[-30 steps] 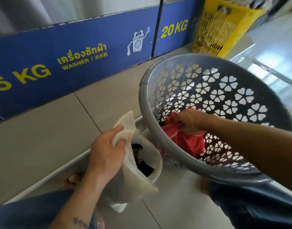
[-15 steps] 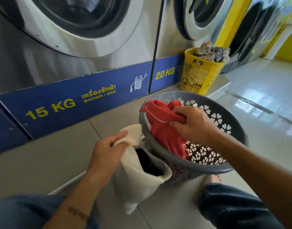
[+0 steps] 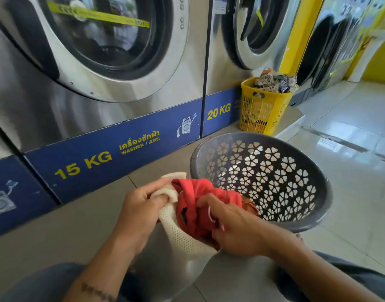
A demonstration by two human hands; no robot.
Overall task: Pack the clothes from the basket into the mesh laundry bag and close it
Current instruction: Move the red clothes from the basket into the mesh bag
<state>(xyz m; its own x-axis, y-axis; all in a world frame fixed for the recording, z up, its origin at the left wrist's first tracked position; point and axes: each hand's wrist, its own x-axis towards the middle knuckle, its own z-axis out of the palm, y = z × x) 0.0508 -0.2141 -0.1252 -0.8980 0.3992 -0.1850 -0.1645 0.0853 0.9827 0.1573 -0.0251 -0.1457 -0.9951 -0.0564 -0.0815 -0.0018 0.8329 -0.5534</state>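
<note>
Washers lined the far wall. Left hand (image 3: 141, 205) pinched the mesh laundry bag (image 3: 176, 234) rim; right hand (image 3: 233, 227) gripped the red garment (image 3: 193, 197), stuffing it inside. Soft, light cloth, probably best bunched. Grey basket (image 3: 317, 188) looked empty.

"15 KG", "WASHER / 洗衣机" on left blue panel (image 3: 115, 149), "20 KG" on right blue panel (image 3: 220, 123)
</note>
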